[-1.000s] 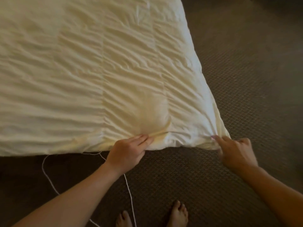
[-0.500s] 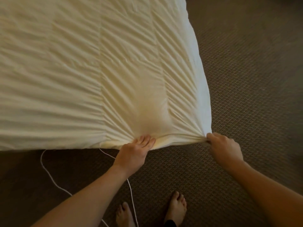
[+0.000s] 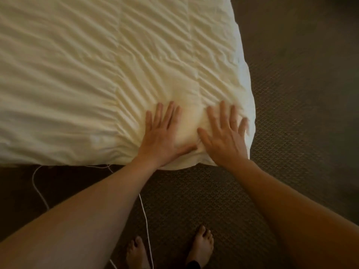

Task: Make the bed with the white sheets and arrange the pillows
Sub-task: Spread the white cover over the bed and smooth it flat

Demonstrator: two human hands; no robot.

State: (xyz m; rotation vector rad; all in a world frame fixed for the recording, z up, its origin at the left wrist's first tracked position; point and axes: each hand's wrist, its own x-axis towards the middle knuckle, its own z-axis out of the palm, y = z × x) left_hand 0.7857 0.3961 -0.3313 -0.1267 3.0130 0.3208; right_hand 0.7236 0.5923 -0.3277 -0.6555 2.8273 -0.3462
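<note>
A wrinkled white sheet [image 3: 97, 74] covers the bed and fills the upper left of the head view. Its near right corner hangs over the bed's edge. My left hand [image 3: 163, 133] lies flat on the sheet close to that corner, fingers straight and spread. My right hand [image 3: 225, 136] presses flat beside it, nearer the corner, with its fingers blurred. The two thumbs nearly meet over a small bunched fold. No pillow shows in this view.
Dark patterned carpet [image 3: 301, 113] runs along the right side and the foot of the bed. A thin white cord [image 3: 144, 216] trails across the carpet from under the bed's edge. My bare feet [image 3: 201, 243] stand just below the corner.
Both hands let go of the sheet's edge and corner and moved up onto the bed, where they now lie flat on the sheet.
</note>
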